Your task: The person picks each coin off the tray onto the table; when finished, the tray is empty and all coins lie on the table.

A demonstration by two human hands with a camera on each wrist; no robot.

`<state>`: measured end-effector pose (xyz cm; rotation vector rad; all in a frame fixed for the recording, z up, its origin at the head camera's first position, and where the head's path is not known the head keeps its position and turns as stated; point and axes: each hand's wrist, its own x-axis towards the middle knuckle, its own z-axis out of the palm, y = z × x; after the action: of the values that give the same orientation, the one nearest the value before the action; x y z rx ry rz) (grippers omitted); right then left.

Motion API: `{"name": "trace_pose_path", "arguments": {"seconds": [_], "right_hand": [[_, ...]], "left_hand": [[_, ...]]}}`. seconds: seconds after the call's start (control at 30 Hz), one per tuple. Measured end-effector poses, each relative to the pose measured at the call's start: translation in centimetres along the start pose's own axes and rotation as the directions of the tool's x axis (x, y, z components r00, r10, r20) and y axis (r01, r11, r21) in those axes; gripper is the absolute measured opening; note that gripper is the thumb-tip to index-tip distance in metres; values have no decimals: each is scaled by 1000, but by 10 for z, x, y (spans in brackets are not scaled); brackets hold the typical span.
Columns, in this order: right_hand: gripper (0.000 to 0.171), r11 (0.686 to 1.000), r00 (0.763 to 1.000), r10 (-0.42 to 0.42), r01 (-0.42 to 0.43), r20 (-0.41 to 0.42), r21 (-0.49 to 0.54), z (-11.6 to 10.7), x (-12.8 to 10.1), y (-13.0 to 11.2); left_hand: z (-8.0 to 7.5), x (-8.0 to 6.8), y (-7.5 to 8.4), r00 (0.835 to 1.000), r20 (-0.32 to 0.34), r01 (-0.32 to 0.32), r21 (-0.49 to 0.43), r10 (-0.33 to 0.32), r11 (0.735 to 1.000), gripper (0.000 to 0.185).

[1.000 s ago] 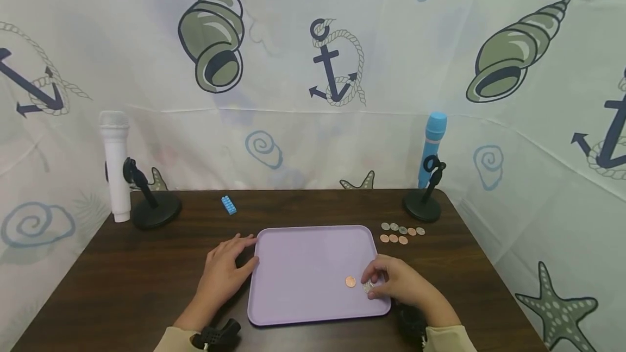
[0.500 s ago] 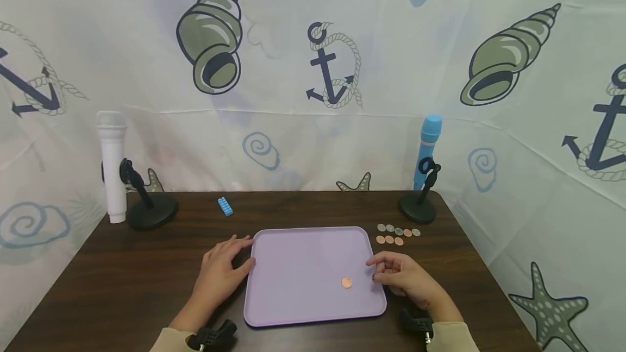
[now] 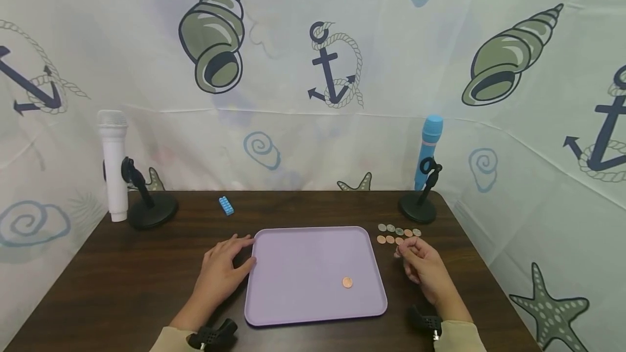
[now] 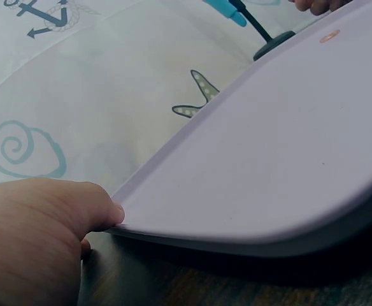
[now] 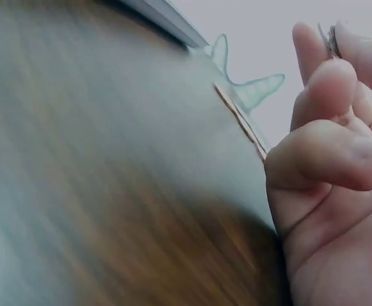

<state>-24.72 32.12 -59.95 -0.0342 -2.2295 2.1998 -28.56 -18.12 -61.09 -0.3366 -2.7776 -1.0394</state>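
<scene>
**Desk:** From the left, what is in hand?

**Me:** My left hand [image 3: 222, 270] lies flat at nine o'clock of the lilac tray [image 3: 303, 257], fingers straight and relaxed, thumb against the rim. It holds nothing; it only steadies the tray on the counter [image 3: 146, 265].

**Desk:** And on the tray?

**Me:** One copper coin [image 3: 347, 282], toward five o'clock of the tray's middle. Nothing else lies there.

**Desk:** The right side?

**Me:** My right hand [image 3: 421, 262] is off the tray at three o'clock, above the counter. Its fingers [image 5: 329, 83] are curled, and thumb and forefinger pinch a small silver coin [image 5: 331, 39] by its edge, seen thin and blurred in the wrist view. Just beyond, at one o'clock of the tray, the row of coins [image 3: 398, 234] lies on the counter, silver behind, copper in front.

**Desk:** How far along?

**Me:** My reading: one silver coin sits in my fingers beside the pile and is not yet set down; the copper coin on the tray is left to handle.
</scene>
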Motion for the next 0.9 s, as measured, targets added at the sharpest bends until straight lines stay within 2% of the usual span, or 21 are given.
{"name": "trace_pose_path", "arguments": {"seconds": [0.13, 0.23, 0.33, 0.43, 0.7, 0.9], "right_hand": [[25, 998, 989, -10, 1, -145, -62, -10, 0, -1], [32, 994, 964, -4, -24, -266, -103, -15, -1, -2], [35, 994, 944, 10, -44, -331, -97, -20, -2, -3], [36, 995, 940, 28, -61, -341, -85, -24, -2, -4], [39, 996, 958, 26, -51, -286, -79, -31, 1, -1], [38, 993, 941, 47, -79, -335, -83, -30, 3, -1]], "left_hand": [[0, 1, 2, 1000, 4, 4, -4, -4, 1000, 49], [0, 1, 3, 1000, 10, 13, -8, -13, 1000, 49], [-1, 0, 4, 1000, 12, 15, -11, -15, 1000, 49], [-2, 1, 4, 1000, 11, 11, -10, -11, 1000, 49], [-1, 1, 4, 1000, 12, 15, -14, -14, 1000, 49], [0, 1, 4, 1000, 9, 11, -17, -11, 1000, 48]]}}
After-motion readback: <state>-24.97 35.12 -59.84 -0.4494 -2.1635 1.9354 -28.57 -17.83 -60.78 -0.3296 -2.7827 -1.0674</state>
